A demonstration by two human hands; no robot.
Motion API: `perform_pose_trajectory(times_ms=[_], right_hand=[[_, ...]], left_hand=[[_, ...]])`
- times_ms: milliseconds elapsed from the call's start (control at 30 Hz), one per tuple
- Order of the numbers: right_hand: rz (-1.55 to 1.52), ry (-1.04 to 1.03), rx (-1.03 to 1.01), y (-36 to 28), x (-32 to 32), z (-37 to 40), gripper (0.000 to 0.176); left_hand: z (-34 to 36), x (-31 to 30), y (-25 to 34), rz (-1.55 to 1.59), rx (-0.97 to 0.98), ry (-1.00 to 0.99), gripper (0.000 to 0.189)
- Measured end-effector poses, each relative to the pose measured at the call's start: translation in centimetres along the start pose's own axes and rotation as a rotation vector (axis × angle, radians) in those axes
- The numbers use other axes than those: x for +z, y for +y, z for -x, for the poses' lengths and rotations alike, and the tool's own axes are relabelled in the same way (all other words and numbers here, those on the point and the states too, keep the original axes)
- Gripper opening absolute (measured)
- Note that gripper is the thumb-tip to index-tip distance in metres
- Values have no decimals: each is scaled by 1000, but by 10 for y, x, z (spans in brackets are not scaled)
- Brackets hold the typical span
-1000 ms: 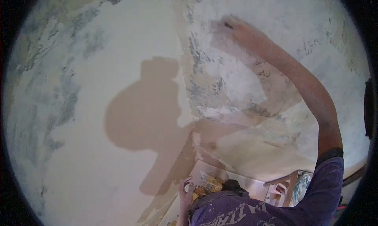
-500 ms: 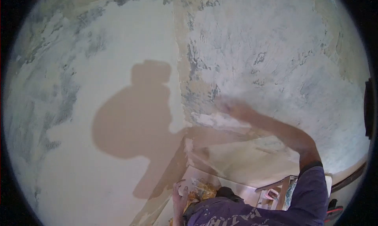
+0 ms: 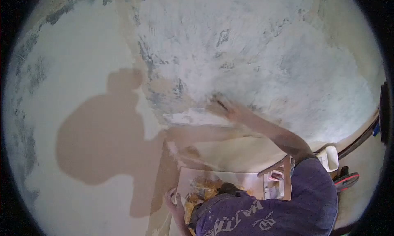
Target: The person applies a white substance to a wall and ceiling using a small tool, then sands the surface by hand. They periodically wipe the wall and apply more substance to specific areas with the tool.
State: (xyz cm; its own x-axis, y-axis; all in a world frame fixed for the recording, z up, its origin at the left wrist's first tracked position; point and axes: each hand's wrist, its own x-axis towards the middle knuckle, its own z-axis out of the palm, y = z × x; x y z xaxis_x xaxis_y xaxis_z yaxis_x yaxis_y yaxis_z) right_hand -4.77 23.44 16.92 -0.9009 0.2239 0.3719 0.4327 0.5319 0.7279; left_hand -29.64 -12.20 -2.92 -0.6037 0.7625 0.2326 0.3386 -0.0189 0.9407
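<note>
Blurred right hand [image 3: 223, 108] pressed to wall [image 3: 266, 59]; grip cannot be told. Near board [image 3: 191, 177] gripped at edge by left hand [image 3: 172, 200]; if tilted, paste [image 3: 203, 191] could be spilled.

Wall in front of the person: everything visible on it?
The wall looks plastered. Its upper right is a rough, mottled white-grey coat with dark flecks; its left is smooth cream and carries the person's shadow. A tan strip divides the two. A white smear sits at the rough patch's lower edge. The right hand, blurred, presses on the wall beside it; what it holds cannot be made out.
</note>
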Motion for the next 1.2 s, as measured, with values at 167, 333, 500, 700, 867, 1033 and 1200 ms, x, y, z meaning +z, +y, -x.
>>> perform_pose_trajectory(times_ms=[167, 333, 500, 700, 867, 1033, 1200], right_hand=[[-913, 83, 506, 58, 20, 30, 46], [-249, 476, 522, 120, -95, 9, 39], [-793, -166, 812, 3, -7, 73, 42], [-1114, 221, 915, 17, -6, 145, 43], [-222, 564, 994, 106, -95, 111, 41], [-597, 745, 1229, 36, -16, 164, 36], [-789, 389, 1283, -91, 64, 227, 30]], left_hand=[[0, 3, -19, -7, -12, 29, 26], [-5, 14, -27, 71, 14, -56, 24], [-19, 22, -23, 112, 12, -160, 26], [-29, 29, -21, 101, 36, -174, 25], [-13, 37, -30, 125, -33, -208, 24], [0, 42, -9, 133, -23, -298, 25], [7, 44, 1, 222, -33, -348, 25]])
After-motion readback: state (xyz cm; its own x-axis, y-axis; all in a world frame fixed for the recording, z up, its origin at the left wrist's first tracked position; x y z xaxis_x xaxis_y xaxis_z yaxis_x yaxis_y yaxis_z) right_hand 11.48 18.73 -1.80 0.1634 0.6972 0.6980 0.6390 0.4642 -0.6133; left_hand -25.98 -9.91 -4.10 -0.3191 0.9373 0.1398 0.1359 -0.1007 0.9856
